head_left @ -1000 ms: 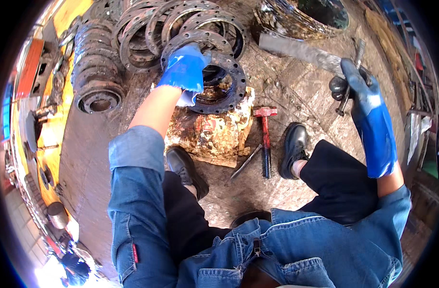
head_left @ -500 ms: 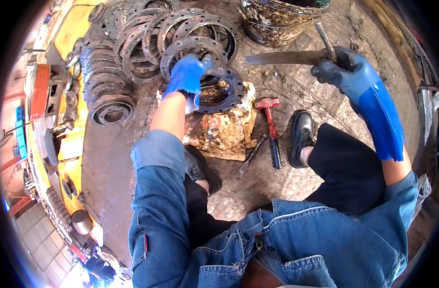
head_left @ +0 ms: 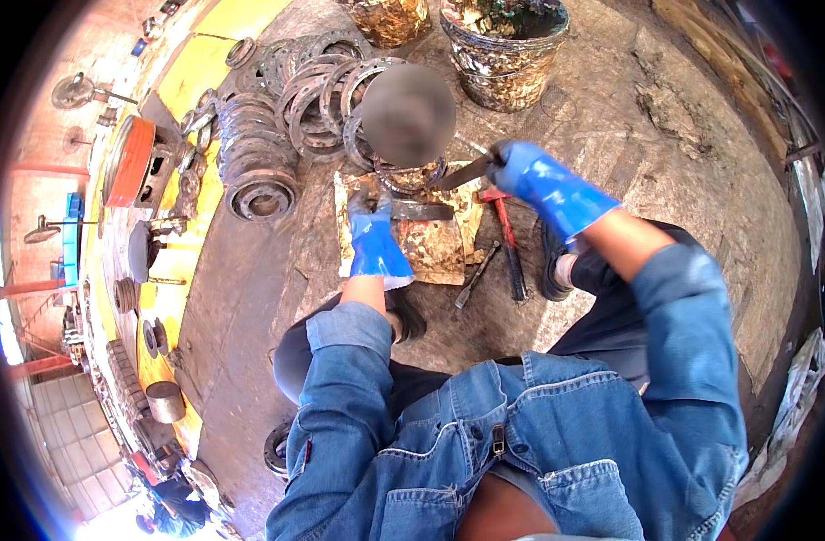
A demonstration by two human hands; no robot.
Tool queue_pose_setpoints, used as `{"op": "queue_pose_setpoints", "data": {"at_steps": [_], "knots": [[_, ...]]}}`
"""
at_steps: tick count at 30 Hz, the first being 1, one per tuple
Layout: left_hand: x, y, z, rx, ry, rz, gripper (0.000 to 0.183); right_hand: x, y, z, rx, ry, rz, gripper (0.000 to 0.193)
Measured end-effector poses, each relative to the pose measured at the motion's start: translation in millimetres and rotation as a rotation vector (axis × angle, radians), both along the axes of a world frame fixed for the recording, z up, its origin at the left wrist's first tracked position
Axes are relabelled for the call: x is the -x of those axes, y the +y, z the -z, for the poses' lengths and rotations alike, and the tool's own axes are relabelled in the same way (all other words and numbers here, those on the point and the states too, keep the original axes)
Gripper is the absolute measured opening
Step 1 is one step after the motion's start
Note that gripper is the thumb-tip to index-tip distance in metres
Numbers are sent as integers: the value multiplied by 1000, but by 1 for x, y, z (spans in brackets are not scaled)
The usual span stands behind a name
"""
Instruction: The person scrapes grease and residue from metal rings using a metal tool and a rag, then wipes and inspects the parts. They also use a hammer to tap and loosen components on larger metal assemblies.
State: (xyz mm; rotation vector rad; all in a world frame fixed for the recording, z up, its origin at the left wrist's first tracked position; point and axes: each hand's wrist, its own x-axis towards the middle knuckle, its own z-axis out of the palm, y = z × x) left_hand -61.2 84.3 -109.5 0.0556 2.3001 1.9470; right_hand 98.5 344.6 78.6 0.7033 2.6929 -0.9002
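My left hand (head_left: 374,239), in a blue rubber glove with dark, greasy fingers, is closed at the left end of a dark metal flange ring (head_left: 423,210). The ring's near edge shows as a curved band above a stained cardboard-like sheet (head_left: 430,257). My right hand (head_left: 519,169), gloved the same way, grips a dark flat metal bar (head_left: 466,173). The bar slants down-left, its far end close to the ring. A grey blurred round patch covers the area just beyond, so the ring's far side cannot be made out.
A red-headed hammer (head_left: 506,230) and a thin metal tool (head_left: 477,275) lie right of the sheet. Stacked flange rings (head_left: 259,153) stand at the far left. Grimy buckets (head_left: 507,72) (head_left: 390,20) stand at the back. My shoes flank the sheet.
My right hand has come down and left with the bar, from the raised far right to beside the ring. My left hand has drawn nearer to me. The view has shifted.
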Motion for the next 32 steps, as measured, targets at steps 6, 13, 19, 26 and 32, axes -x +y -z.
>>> {"op": "queue_pose_setpoints", "data": {"at_steps": [6, 13, 19, 26, 32], "knots": [[-57, -40, -10, 40, -637, -244, 55, -54, -68, 178, 77, 275, 353, 24], [-88, -86, 5, -686, -829, -105, 67, -80, -103, 206, 301, -82, 143, 29], [-58, -94, 17, -196, -593, 91, 63, -54, -103, 206, 308, -180, 82, 45], [-42, -15, -65, 78, -358, 1, 49, -56, -101, 195, 413, -147, 186, 39], [-9, -16, -64, 538, -301, 95, 45, -74, -98, 179, 310, 206, 188, 37]]}}
